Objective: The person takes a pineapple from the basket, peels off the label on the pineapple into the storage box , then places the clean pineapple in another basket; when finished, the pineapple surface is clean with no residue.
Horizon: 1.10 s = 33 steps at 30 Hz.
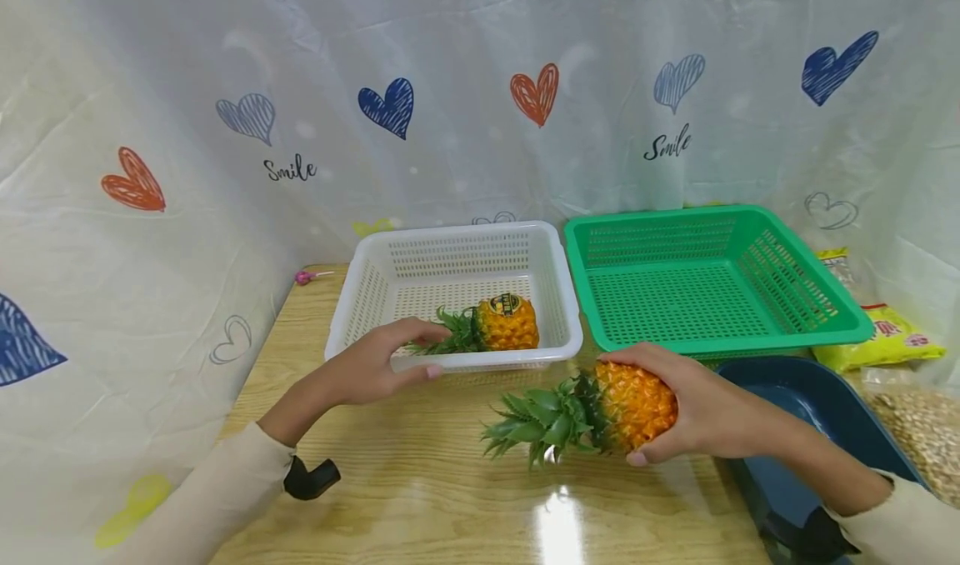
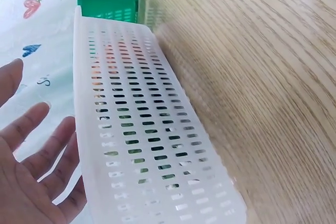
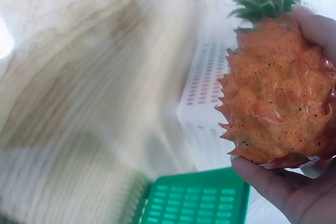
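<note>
In the head view my right hand (image 1: 701,407) grips an orange pineapple (image 1: 637,405) by its base, above the table, its green crown pointing left. The right wrist view shows that pineapple (image 3: 278,93) between the thumb and fingers of my right hand (image 3: 310,192). A second pineapple (image 1: 508,323) with a dark label lies in the white basket (image 1: 457,244). Over that basket's front left rim is my left hand (image 1: 378,361), fingers spread near the crown. In the left wrist view my left hand (image 2: 39,166) is beside the basket wall (image 2: 142,124), holding nothing.
A green basket (image 1: 675,298) stands right of the white one. At the right are a dark blue bin (image 1: 795,398), yellow packets (image 1: 885,340) and a bag of grains (image 1: 918,432). A small pink item (image 1: 303,277) lies at the table's back left corner.
</note>
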Each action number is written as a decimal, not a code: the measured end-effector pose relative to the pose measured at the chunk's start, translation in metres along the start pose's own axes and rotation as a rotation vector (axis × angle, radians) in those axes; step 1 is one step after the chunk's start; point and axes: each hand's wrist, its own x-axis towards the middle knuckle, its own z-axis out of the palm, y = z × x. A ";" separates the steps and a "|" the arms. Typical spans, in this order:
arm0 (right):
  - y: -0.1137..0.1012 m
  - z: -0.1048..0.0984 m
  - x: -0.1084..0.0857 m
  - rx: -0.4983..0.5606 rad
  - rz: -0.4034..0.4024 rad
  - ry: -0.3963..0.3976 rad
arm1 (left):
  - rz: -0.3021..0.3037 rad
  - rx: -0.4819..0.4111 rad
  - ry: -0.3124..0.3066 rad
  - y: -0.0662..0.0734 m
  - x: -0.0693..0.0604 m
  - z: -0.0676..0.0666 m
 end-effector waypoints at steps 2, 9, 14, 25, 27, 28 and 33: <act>0.000 -0.003 0.000 0.005 0.000 -0.004 | -0.026 -0.002 -0.009 -0.002 0.000 -0.001; -0.001 -0.015 -0.001 0.025 0.002 -0.001 | -0.074 0.007 -0.027 -0.012 -0.001 -0.001; -0.004 -0.026 0.001 0.005 -0.016 0.024 | -0.089 0.014 -0.045 -0.019 -0.003 -0.001; -0.004 -0.049 0.005 -0.038 -0.045 0.060 | -0.120 0.025 -0.089 -0.031 -0.008 -0.002; -0.003 -0.053 0.007 -0.050 -0.056 0.068 | -0.119 0.023 -0.091 -0.031 -0.007 -0.002; -0.003 -0.055 0.007 -0.052 -0.059 0.070 | -0.115 0.028 -0.090 -0.032 -0.008 -0.002; -0.001 -0.064 0.013 -0.058 -0.058 0.067 | -0.100 0.044 -0.090 -0.033 -0.008 -0.001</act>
